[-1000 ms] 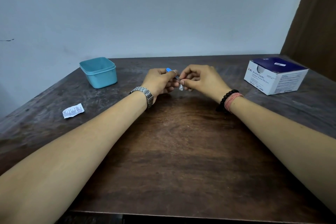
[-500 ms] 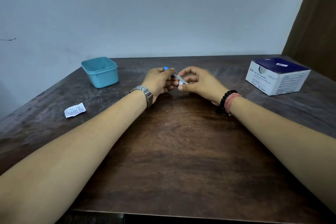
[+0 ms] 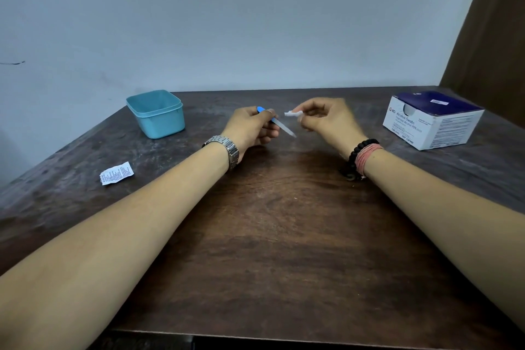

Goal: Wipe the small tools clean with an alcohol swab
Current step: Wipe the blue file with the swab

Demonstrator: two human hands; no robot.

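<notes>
Both forearms reach out over the dark wooden tabletop (image 3: pixel 270 250), hands raised just above it near the middle. The left hand (image 3: pixel 250 129) has its grip closed on a small tool (image 3: pixel 279 123): blue handle end poking up behind the fingers, thin metal blade slanting down and to the right, tip free in the air. The right hand (image 3: pixel 326 119) pinches a crumpled white swab (image 3: pixel 289 114) between thumb and forefinger, grip narrow around it. Swab and blade are apart, the swab just above and beside the blade's middle, a clear gap between them. A metal watch (image 3: pixel 228 148) sits on the left wrist, dark beads and a pink band (image 3: pixel 365 156) on the right. Far left, a teal tub (image 3: pixel 156 113) stands open; what it holds can't be seen. Nearer on that side lies a torn white wrapper (image 3: pixel 116 173), flat on the wood. Far right, the swab box (image 3: pixel 431 119), white with a dark blue top.
</notes>
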